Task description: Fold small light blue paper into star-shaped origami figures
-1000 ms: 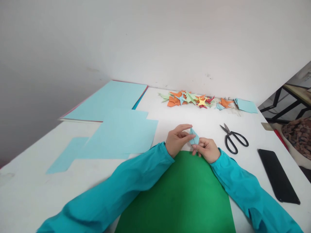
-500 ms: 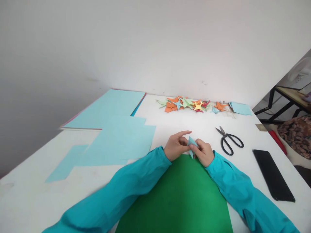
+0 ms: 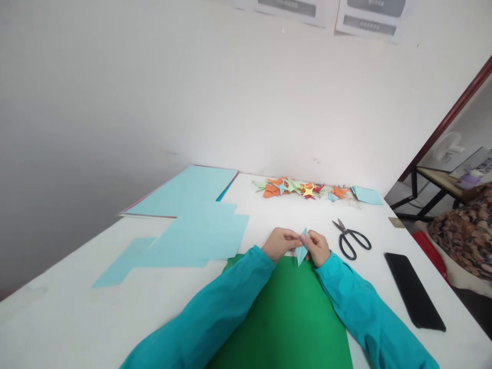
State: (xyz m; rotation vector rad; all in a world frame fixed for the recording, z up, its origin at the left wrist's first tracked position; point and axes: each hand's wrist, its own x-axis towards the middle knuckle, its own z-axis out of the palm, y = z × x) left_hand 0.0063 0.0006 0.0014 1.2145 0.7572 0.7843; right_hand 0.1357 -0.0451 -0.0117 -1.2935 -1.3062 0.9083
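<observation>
The left fingers (image 3: 293,240) have drawn together on the folded paper (image 3: 301,255).

Folded paper (image 3: 301,255) pale blue; sheet (image 3: 292,312) green; sleeves (image 3: 230,297) teal; scissor handles (image 3: 349,232) black; table (image 3: 69,320) white.

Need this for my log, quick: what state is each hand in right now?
Left hand: closed, pinching the folded light-blue paper.
Right hand: closed, holding the same paper.

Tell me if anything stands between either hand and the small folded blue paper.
Nothing visible does. The left hand and right hand both have their fingers directly on the folded paper. The nearby scissors lie off to the right, clear of both hands.
</observation>
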